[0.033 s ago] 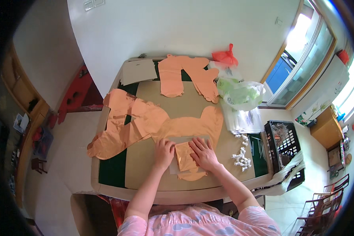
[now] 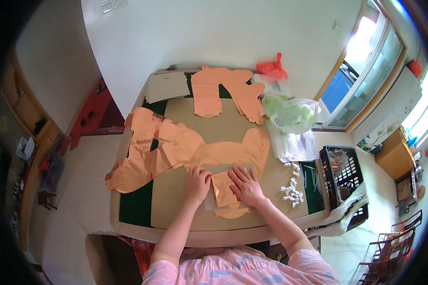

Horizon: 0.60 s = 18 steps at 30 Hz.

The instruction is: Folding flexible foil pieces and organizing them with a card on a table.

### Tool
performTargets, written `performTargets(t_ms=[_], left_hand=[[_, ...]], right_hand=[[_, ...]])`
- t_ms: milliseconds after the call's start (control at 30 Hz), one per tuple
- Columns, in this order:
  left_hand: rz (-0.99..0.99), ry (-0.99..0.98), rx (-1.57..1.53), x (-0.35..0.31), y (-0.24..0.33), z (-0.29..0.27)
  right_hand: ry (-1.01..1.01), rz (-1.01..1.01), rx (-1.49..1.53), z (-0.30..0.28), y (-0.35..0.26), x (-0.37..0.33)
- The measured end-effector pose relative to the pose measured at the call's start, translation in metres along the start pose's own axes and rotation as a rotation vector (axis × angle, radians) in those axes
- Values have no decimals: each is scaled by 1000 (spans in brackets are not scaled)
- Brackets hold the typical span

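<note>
1. I see the left hand [image 2: 198,186] curled at the left edge of the folded foil [image 2: 225,191] on the grey card [image 2: 210,205]; I can't tell whether it pinches.
2. The right hand [image 2: 246,186], apart from it, lies flat on the foil; uneven pressure might skew the fold.
3. Beyond the card, the large foil cutout [image 2: 223,153] could wrinkle if the card slips.
4. Against the earlier frame, I notice almost no change.

— Where does the light enter?
— Daylight glares white through the window [image 2: 426,107] and doorway [image 2: 361,42] at right; the left side lies dimmer, the worktop [image 2: 134,211] softly lit, black corners framing bowed edges.
</note>
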<state>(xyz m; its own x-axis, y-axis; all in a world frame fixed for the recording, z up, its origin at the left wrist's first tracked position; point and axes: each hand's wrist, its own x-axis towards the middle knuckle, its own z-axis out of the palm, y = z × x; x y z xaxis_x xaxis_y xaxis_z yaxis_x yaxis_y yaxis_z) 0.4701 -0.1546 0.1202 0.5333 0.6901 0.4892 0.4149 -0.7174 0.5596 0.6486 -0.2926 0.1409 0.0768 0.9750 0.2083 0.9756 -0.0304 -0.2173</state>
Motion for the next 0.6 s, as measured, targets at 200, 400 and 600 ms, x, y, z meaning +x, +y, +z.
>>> performTargets(t_ms=[200,400,600], left_hand=[[-86,-41,28,7,4,5],[97,-130,107,-12,45,25],[68,-370,225,-29,39,32]], right_hand=[[-5,4,7,-2,0,1],[5,9,19,-4,-2,0],[12,14,8,1,0,1]])
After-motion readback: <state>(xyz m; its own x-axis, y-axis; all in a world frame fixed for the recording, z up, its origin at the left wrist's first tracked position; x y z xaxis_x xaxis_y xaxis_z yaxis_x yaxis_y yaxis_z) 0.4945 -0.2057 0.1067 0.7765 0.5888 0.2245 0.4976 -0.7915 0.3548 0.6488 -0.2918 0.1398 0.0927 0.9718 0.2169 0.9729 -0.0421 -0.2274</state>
